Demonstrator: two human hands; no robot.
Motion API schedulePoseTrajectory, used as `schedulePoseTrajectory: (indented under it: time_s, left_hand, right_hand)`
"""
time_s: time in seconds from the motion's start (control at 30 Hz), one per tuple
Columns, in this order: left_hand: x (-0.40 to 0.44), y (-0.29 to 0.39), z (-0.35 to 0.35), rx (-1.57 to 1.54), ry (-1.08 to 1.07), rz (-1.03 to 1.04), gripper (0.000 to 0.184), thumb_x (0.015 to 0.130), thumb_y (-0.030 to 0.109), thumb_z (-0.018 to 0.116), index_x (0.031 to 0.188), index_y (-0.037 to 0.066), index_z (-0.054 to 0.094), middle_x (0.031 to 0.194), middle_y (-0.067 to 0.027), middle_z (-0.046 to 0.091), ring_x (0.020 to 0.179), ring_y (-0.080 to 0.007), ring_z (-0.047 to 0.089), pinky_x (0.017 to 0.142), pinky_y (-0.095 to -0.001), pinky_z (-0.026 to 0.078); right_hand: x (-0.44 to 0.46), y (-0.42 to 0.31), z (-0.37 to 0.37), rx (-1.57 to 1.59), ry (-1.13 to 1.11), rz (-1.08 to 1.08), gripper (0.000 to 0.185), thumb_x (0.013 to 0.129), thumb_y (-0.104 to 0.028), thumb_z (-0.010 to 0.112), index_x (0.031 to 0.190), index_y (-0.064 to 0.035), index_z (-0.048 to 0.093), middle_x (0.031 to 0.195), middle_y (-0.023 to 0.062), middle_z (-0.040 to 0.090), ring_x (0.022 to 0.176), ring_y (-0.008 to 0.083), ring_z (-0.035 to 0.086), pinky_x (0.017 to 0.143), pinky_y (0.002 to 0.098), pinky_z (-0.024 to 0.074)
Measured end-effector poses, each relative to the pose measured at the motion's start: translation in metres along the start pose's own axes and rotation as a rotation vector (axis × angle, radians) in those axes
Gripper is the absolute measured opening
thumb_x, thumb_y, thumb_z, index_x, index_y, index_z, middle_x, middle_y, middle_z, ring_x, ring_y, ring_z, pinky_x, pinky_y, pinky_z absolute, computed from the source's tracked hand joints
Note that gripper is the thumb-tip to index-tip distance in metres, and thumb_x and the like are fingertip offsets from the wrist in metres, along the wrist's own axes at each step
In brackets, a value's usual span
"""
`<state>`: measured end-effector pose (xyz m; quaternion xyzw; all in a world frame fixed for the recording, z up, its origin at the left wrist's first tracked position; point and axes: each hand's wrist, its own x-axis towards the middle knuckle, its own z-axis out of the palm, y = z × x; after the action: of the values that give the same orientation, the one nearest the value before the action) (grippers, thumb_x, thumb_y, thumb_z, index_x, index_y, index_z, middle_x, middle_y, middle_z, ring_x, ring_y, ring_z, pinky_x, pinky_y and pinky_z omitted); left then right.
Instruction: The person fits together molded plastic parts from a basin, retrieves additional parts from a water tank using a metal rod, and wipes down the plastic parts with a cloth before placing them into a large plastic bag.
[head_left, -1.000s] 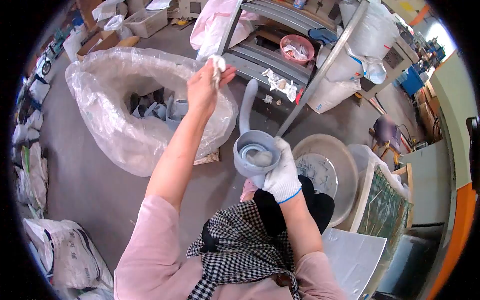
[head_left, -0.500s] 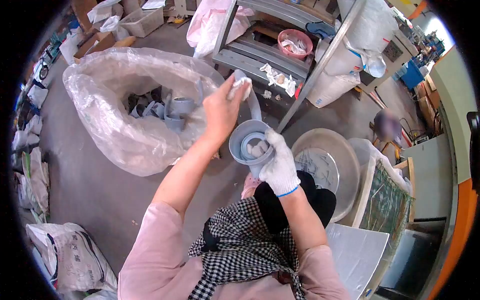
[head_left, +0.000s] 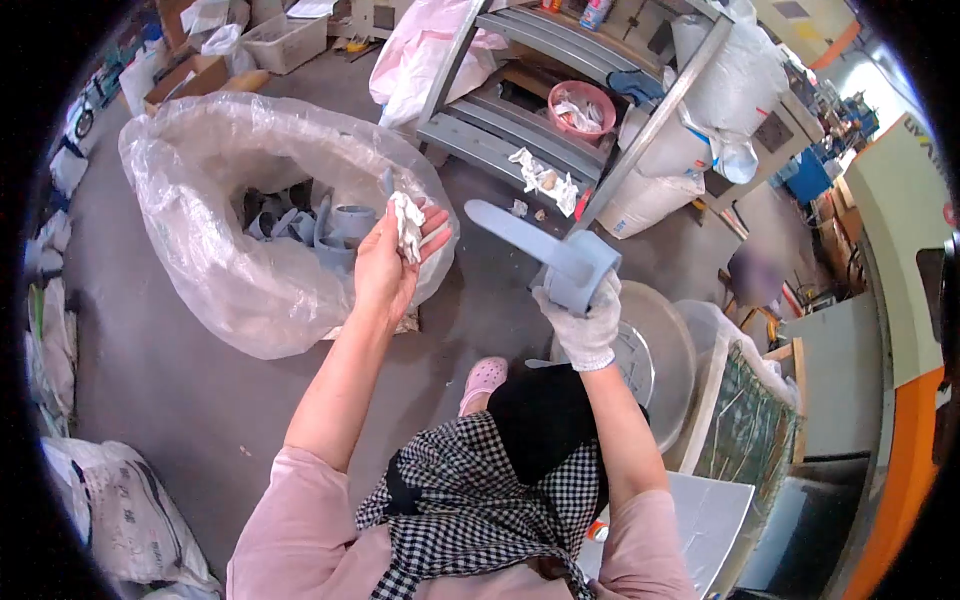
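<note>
My bare left hand point(head_left: 378, 272) holds a crumpled white rag point(head_left: 408, 228) between thumb and palm, its fingers partly stretched. In my gloved right hand point(head_left: 585, 328) is a grey plastic cylindrical part point(head_left: 578, 270) with a long flat strip sticking out to the upper left. The part is tilted on its side, and the glove grips it from below. Left of it, beyond my left hand, stands a large clear plastic bag point(head_left: 225, 290) with several similar grey parts point(head_left: 345, 225) inside. The rag and the part are apart.
Below my right hand, a round basin point(head_left: 675, 350) stands beside a wood-framed mesh panel point(head_left: 750, 415). Ahead is a metal rack point(head_left: 490, 150) with a pink basket point(head_left: 590, 125) and white scraps point(head_left: 545, 180). White sacks point(head_left: 660, 185) lean at its right; another sack point(head_left: 130, 510) lies lower left.
My right hand has turned the grey part onto its side and moved it right. My left hand with the rag has moved left and down, away from the strip, and its fingers have loosened.
</note>
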<state>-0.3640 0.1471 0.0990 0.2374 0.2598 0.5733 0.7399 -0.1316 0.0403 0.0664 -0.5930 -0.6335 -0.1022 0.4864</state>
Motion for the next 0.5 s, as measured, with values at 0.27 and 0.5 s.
schedulePoseTrajectory:
  time_s: [0.27,0.5]
  left_hand:
    - [-0.006,-0.028,0.010,0.480,-0.116,0.167,0.031,0.093,0.023,0.058,0.105,-0.004,0.065,0.089,-0.0084,0.067,0.081,-0.0127,0.062,0.069,-0.0238,0.050]
    - [0.000,-0.027,0.020,0.259,-0.022,-0.009,0.034,0.097,0.025,0.049,0.114,-0.003,0.058,0.085,-0.0156,0.066,0.071,-0.0211,0.065,0.062,-0.0271,0.053]
  right_hand:
    - [-0.001,0.004,-0.005,-0.037,-0.127,-0.184,0.045,0.057,-0.016,0.084,0.097,-0.0059,0.066,0.103,0.0134,0.063,0.100,0.0335,0.058,0.088,0.0418,0.0437]
    - [-0.001,-0.006,-0.003,-0.014,-0.140,-0.186,0.046,0.055,-0.015,0.085,0.096,-0.0051,0.065,0.100,0.0133,0.064,0.100,0.0331,0.057,0.089,0.0414,0.0433]
